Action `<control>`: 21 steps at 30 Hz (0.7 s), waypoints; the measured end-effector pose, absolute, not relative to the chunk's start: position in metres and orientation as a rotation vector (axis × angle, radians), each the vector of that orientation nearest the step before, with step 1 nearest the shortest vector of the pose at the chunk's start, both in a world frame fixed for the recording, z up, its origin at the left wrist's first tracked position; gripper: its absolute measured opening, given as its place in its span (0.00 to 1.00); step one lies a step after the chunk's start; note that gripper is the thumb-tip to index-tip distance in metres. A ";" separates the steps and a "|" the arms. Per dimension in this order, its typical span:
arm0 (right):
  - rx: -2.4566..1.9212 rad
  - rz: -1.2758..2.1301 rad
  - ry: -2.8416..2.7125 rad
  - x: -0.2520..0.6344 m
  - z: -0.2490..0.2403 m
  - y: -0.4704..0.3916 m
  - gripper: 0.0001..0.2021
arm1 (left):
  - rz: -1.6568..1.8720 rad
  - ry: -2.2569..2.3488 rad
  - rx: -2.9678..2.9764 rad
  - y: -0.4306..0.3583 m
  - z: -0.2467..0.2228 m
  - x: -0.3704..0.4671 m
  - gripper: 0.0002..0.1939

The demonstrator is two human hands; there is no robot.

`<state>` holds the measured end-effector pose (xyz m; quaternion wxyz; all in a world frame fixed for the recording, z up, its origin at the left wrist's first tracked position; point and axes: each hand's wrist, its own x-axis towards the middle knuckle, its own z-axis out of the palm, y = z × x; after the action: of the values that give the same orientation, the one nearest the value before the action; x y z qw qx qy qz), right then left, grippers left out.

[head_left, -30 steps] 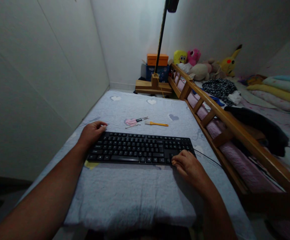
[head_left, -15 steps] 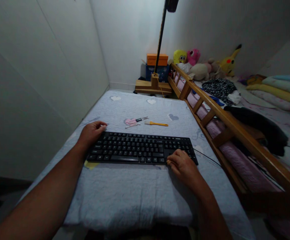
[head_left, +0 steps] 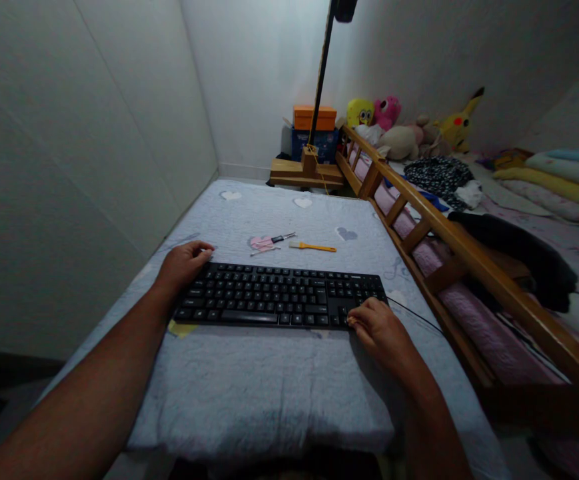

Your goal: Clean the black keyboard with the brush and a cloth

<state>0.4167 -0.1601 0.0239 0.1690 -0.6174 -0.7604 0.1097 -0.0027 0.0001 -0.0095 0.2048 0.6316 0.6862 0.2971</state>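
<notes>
A black keyboard (head_left: 269, 297) lies across the cloth-covered table. My left hand (head_left: 182, 267) rests at its upper left corner, thumb and fingers closed on the edge. Over the lower right keys, my right hand (head_left: 374, 327) is closed in a pinch; a small yellowish bit shows at the fingertips, too small to name. Behind the keyboard lie a yellow-handled brush (head_left: 314, 247), a small tool with a black grip (head_left: 283, 238) and a thin white swab (head_left: 265, 251).
The keyboard's cable (head_left: 416, 315) runs right toward a wooden bed rail (head_left: 434, 230). A lamp stand on a wooden base (head_left: 306, 175) and an orange box (head_left: 314, 118) are beyond the table. Plush toys, bedding and clothes lie on the bed.
My right hand has slid a little to the right along the keyboard's lower edge, uncovering some arrow keys. My left hand has stayed in place.
</notes>
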 end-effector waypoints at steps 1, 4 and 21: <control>-1.755 0.308 -2.162 0.416 0.023 -0.160 0.10 | 0.827 1.913 1.760 0.000 -0.009 -0.003 0.25; -1.753 0.288 -2.160 0.414 0.022 -0.161 0.10 | 0.822 1.923 1.763 0.001 -0.010 -0.003 0.25; -1.656 0.291 -2.175 0.390 0.029 -0.163 0.09 | 0.813 1.932 1.776 0.000 -0.009 -0.001 0.25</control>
<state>0.3900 -0.1630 0.0290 0.1951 -0.5909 -0.7759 0.1038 -0.0013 -0.0002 -0.0086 0.1961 0.6338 0.6897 0.2901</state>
